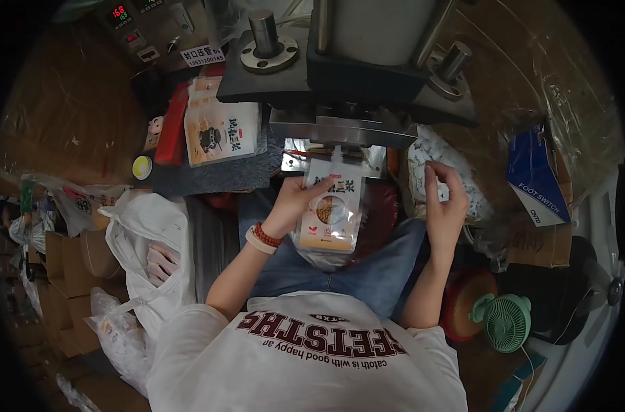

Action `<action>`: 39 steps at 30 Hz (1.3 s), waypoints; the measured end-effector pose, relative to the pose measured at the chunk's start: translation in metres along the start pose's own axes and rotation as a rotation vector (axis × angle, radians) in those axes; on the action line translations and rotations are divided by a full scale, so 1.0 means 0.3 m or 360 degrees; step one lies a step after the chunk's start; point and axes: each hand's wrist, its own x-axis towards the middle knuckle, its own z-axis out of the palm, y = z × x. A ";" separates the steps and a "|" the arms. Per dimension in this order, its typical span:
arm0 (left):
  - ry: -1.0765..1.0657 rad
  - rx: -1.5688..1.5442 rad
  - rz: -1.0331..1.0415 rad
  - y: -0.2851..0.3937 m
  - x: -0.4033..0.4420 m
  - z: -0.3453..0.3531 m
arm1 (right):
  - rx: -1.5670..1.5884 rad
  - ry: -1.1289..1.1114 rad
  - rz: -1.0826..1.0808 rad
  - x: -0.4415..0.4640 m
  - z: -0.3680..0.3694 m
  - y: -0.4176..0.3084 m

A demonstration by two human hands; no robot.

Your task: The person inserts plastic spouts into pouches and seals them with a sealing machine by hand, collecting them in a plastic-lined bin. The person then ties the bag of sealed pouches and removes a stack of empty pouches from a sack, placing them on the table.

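Observation:
My left hand (296,204) grips a printed, see-through pouch (329,223) by its left side, thumb across the front. The pouch has a round clear window, an orange lower band and a pale spout at its top edge, which reaches under the metal press bar (343,127). More clear film shows below the pouch, so whether it is one pouch or a stack I cannot tell. On the right, my right hand (447,206) is raised with thumb and index fingertip together in a pinch. Behind it lies a clear bag of small white parts (453,168).
Printed pouches (223,130) lie stacked on a dark mat (209,180) at left, beside a red bar (171,127). A control box (154,34) with lit digits stands behind. A blue box (537,175) and a green fan (506,321) are at right, a white sack (144,226) at left.

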 end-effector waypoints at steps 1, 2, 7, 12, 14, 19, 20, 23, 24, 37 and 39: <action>-0.0008 -0.0186 -0.0010 -0.005 0.033 -0.001 | -0.0226 0.0129 -0.0145 0.029 0.010 0.063; -0.0010 -0.0372 -0.0019 -0.008 0.057 -0.005 | -0.0224 0.0122 -0.0145 0.047 0.030 0.154; 0.0023 -0.0453 -0.0125 -0.012 0.079 0.007 | -0.0837 -0.0137 -0.0145 0.054 0.116 0.323; 0.0078 0.0121 0.0030 0.037 0.083 -0.098 | -0.0586 -0.0096 -0.0160 0.057 0.108 0.306; 0.0538 0.0904 0.0297 0.109 0.068 -0.221 | -0.0510 -0.0082 -0.0212 0.058 0.103 0.298; 0.0650 0.2612 0.0560 0.040 -0.056 -0.500 | 0.0102 0.0249 -0.0168 -0.001 0.084 0.232; 0.0494 0.2696 0.0672 0.034 -0.095 -0.487 | 0.0104 0.0249 -0.0176 -0.023 0.085 0.208; 0.0517 0.2493 0.0940 -0.017 -0.166 -0.457 | 0.1325 -0.0007 0.0226 -0.111 0.117 0.111; 0.0621 0.2324 0.1002 -0.035 -0.178 -0.457 | 0.1324 -0.0139 0.0153 -0.130 0.133 0.083; 0.0194 0.1449 0.1315 0.073 -0.295 -0.028 | 0.0891 -0.0675 -0.0948 -0.107 0.120 -0.092; 0.0074 0.1251 0.1131 0.044 -0.266 -0.008 | 0.0970 -0.0785 -0.0737 -0.097 0.113 -0.070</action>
